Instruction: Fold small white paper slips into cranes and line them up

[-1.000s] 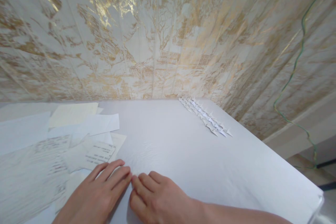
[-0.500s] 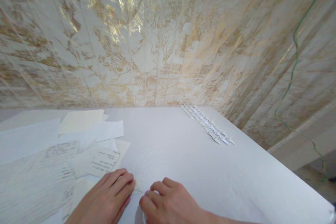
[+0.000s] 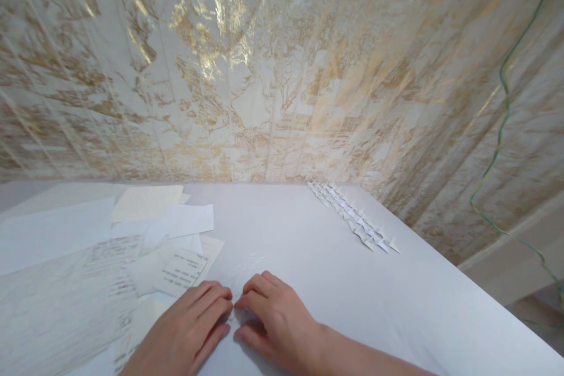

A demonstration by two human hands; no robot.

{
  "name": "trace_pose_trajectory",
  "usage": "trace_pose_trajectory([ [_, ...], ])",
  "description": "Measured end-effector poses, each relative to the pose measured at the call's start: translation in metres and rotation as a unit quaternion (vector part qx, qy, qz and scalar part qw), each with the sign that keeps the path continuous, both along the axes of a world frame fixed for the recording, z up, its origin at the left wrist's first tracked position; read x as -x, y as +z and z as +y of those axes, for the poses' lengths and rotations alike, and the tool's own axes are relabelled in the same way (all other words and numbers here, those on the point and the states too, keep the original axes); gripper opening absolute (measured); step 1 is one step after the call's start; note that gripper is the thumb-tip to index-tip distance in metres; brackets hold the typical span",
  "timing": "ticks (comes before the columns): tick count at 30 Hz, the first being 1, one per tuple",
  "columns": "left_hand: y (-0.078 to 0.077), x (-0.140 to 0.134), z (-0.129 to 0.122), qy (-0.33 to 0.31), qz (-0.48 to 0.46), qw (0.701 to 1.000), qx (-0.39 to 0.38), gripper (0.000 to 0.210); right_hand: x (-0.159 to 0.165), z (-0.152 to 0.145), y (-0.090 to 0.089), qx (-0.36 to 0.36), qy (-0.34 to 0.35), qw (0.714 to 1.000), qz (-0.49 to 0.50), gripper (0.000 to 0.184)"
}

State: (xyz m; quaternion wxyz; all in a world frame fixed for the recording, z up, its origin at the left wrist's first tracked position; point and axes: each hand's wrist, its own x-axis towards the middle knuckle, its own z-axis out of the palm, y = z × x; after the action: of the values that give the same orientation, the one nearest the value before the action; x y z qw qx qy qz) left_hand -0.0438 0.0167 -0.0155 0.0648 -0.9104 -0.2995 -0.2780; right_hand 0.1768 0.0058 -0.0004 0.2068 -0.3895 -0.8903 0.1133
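My left hand [image 3: 187,326] rests on the white table with its fingers together and curled. A small folded piece of paper [image 3: 232,313] is at its fingertips, mostly hidden by the fingers. Close on the other side, my right hand [image 3: 282,320] has its fingertips bent down onto the same paper, its thumb a little lower. The two hands nearly meet over it. How the paper is folded cannot be made out. Toward the far right of the table stand rows of several small folded paper cranes [image 3: 356,220].
Loose paper sheets [image 3: 61,299], some with writing, overlap on the left of the white table [image 3: 282,223]. A pale yellow sheet [image 3: 147,202] lies at the back. Gold-patterned covering [image 3: 273,88] rises behind the table. A green cord [image 3: 500,141] hangs at the right.
My right hand has moved up and left, bringing its fingertips to the paper beside my left hand. My left hand stays nearly in place. The view has shifted slightly.
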Motion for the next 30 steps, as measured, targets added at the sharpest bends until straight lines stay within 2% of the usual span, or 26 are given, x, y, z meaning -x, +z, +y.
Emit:
trace_pose_trajectory([
  [3, -0.002, -0.004, 0.001, 0.013, -0.023, 0.999, 0.026, 0.013, 0.001, 0.001, -0.001, 0.01, -0.003, 1.0, 0.004, 0.032],
  [7, -0.007, -0.005, 0.004, -0.003, -0.031, 0.999, 0.031, 0.019, 0.003, 0.003, -0.004, 0.007, -0.008, 1.0, 0.004, 0.04],
  [10, -0.003, -0.004, 0.004, -0.015, -0.054, 0.996, 0.068, 0.024, 0.003, 0.003, -0.003, 0.006, -0.01, 1.0, 0.025, 0.032],
  [13, 0.005, -0.007, 0.0, -0.002, -0.101, 0.982, 0.159, 0.023, 0.002, 0.002, -0.001, 0.041, -0.017, 0.995, 0.085, 0.012],
  [16, 0.012, -0.012, -0.007, 0.053, -0.137, 0.943, 0.298, 0.013, 0.004, 0.001, -0.002, 0.131, -0.1, 0.968, 0.192, 0.013],
  [18, 0.015, -0.014, -0.011, 0.09, -0.162, 0.912, 0.365, 0.019, 0.006, 0.003, -0.003, 0.174, -0.164, 0.939, 0.248, 0.018],
  [19, 0.015, -0.015, -0.011, 0.103, -0.179, 0.9, 0.384, 0.022, 0.006, 0.004, -0.003, 0.183, -0.173, 0.932, 0.261, 0.022],
  [21, 0.015, -0.016, -0.011, 0.115, -0.2, 0.883, 0.41, 0.02, 0.004, 0.006, -0.001, 0.18, -0.136, 0.939, 0.261, 0.026],
  [23, 0.014, -0.015, -0.008, 0.116, -0.201, 0.881, 0.412, 0.022, -0.001, 0.009, 0.004, 0.151, -0.074, 0.956, 0.241, 0.022],
  [25, 0.012, -0.015, -0.005, 0.103, -0.183, 0.898, 0.386, 0.024, -0.009, 0.011, 0.008, 0.11, -0.032, 0.97, 0.215, 0.02],
  [28, 0.009, -0.014, -0.004, 0.07, -0.152, 0.932, 0.323, 0.025, -0.017, 0.015, 0.009, 0.078, 0.059, 0.982, 0.161, 0.035],
  [30, 0.008, -0.015, -0.004, 0.054, -0.131, 0.95, 0.279, 0.025, -0.019, 0.019, 0.006, 0.066, 0.102, 0.985, 0.126, 0.03],
])
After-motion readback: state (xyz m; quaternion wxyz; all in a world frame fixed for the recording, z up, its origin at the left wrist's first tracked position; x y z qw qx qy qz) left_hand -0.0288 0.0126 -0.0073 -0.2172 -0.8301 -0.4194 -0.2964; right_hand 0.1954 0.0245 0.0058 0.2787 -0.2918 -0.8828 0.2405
